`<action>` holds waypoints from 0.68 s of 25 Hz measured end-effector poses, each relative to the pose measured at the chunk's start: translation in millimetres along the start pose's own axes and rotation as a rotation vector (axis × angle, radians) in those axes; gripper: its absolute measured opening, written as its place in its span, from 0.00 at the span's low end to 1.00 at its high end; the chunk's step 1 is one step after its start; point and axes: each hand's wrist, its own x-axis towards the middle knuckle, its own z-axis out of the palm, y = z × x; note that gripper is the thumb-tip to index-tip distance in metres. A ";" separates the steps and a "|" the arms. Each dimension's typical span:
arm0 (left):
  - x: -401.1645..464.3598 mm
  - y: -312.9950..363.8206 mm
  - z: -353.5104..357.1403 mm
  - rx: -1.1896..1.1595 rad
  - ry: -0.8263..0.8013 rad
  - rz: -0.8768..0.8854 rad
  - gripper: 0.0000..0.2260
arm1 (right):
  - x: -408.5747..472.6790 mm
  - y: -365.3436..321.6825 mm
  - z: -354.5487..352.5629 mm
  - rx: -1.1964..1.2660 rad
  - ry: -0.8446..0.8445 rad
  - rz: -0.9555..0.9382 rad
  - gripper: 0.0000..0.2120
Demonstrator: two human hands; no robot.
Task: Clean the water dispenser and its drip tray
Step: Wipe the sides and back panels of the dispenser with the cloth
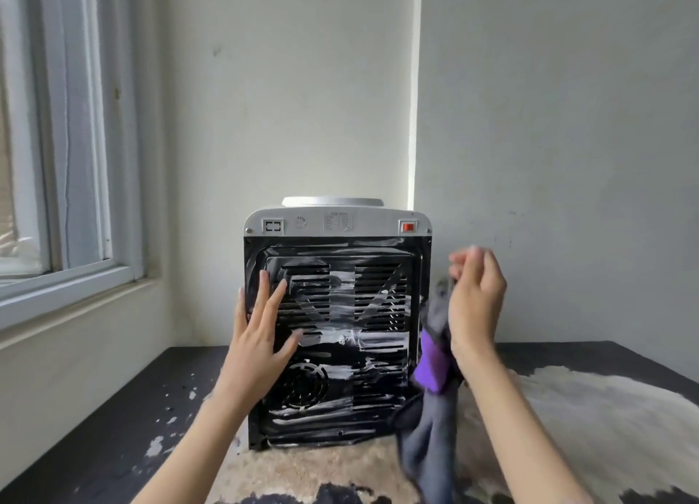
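Two hands work here: the right hand (pixel 477 299) pinches a grey-and-purple cloth (pixel 431 409) beside the water dispenser (pixel 336 333); the left hand (pixel 261 329), fingers spread, steadies its foam-streaked back panel. Wiping the foam off seems next. Walls crowd behind; the table (pixel 113 447) offers room leftward.

table (pixel 113 428): dark, white-flecked | on it: pale furry mat (pixel 586 420), perhaps fleece

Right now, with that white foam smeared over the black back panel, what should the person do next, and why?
Probably bring the grey and purple cloth, held in the right hand, onto the black vented back panel and wipe off the white foam streaks while the left hand steadies it.
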 end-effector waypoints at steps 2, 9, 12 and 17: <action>-7.2 34.4 3.7 0.096 -0.019 -0.035 0.29 | 18.0 -19.2 10.5 0.043 -0.067 0.090 0.17; -52.4 131.2 27.9 -0.626 -0.486 -0.016 0.28 | 5.2 -38.0 13.5 0.130 -0.354 0.227 0.19; -59.0 121.0 23.2 -0.602 -0.201 -0.010 0.10 | 0.4 -37.4 -5.7 0.106 -0.629 0.235 0.16; -60.1 89.0 2.5 -0.638 -0.030 -0.125 0.12 | -14.2 -4.8 -33.3 -0.064 -0.958 0.146 0.10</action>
